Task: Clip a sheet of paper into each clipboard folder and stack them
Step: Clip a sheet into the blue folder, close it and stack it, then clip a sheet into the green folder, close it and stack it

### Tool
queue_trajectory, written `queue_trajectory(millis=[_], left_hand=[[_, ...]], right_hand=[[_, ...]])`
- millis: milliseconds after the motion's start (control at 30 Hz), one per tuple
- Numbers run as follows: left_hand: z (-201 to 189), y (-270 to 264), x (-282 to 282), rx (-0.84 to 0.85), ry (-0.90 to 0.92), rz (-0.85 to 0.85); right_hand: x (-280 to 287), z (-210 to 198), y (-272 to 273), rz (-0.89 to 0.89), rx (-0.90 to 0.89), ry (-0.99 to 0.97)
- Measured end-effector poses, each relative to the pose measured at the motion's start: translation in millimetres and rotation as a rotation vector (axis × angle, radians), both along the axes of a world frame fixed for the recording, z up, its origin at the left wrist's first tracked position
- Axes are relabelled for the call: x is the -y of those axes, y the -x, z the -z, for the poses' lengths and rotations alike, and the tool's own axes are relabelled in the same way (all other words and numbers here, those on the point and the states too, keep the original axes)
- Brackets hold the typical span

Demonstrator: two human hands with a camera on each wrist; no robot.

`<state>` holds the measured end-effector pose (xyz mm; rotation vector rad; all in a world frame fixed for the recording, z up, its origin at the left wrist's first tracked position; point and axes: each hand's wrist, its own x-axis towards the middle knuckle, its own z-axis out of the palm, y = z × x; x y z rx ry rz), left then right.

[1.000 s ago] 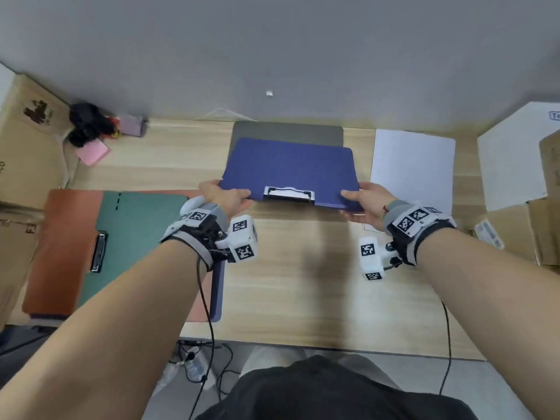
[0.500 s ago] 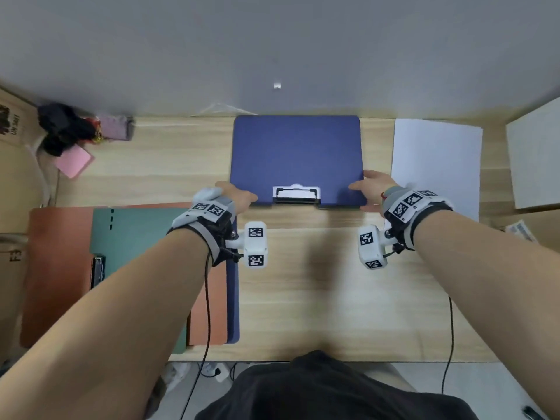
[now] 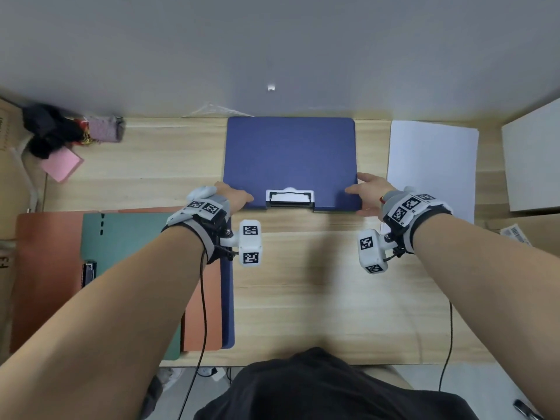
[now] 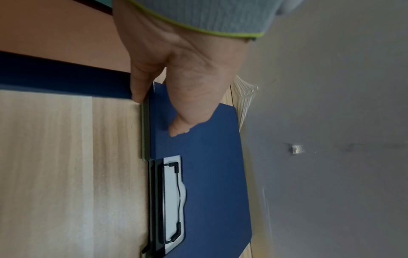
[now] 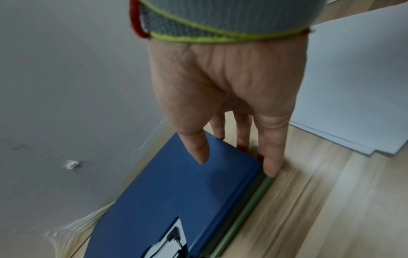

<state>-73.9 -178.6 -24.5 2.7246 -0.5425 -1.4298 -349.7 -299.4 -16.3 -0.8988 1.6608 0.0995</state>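
Observation:
A blue clipboard folder [image 3: 291, 156] lies shut and flat at the far middle of the desk, its metal clip [image 3: 290, 200] towards me. It sits on a green folder [image 4: 144, 131] whose edge peeks out along the near side [image 5: 253, 200]. My left hand [image 3: 233, 197] is at the near left corner, thumb resting on the blue cover [image 4: 198, 174] and a finger against the edge. My right hand [image 3: 363, 192] is at the near right corner, fingers straight down along the side edge, thumb just above the cover [image 5: 176, 192].
White paper sheets [image 3: 433, 168] lie right of the folders. At the left lies a pile of a green folder [image 3: 127, 253], an orange one [image 3: 45, 268] and a blue one [image 3: 227, 298]. A white box [image 3: 533, 153] stands far right; a pink note [image 3: 62, 163] lies far left.
The blue folder, held tilted above the desk a second ago, now lies flat on the green one. Both hands stay at its near corners.

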Motion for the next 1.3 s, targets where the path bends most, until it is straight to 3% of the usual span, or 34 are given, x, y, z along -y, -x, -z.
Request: queue_trajectory(millis=[167,300,533,667,833,967,1167,1300], left_hand=[[-18.5,10.5,7.3,0.061,0.041,-0.055],[-51.1,28.9,6.8,0.330,0.029,0.113],[-75.5,62.1,-17.6,0.160,0.168,0.190],[-87.1,99.5,-59.7,0.223,0.012,0.266],[-65.3,113.7,-118.1,0.180,-0.059,0.150],[-62.4,93.7,-149.1,0.208,-0.048,0.062],[-57.5,22.0,-194.2,0.363,-0.011,-0.069],[-50.2,-28.9,-218.7,0.430,-0.207,-0.038]], right_hand=[[0.5,-8.5,6.6,-0.070,-0.027,0.010],[-0.9,-24.2,19.9,-0.100,-0.003,0.064],[-12.9,-55.0,46.9,-0.100,0.146,0.120],[-37.7,-54.6,56.9,-0.164,0.201,0.104],[-78.4,-41.2,55.0,-0.253,0.223,0.045],[-100.1,-41.4,41.6,-0.289,0.239,0.022],[-123.2,-44.5,1.1,-0.324,0.242,0.035],[-151.1,-44.6,-49.0,-0.366,0.281,0.027]])
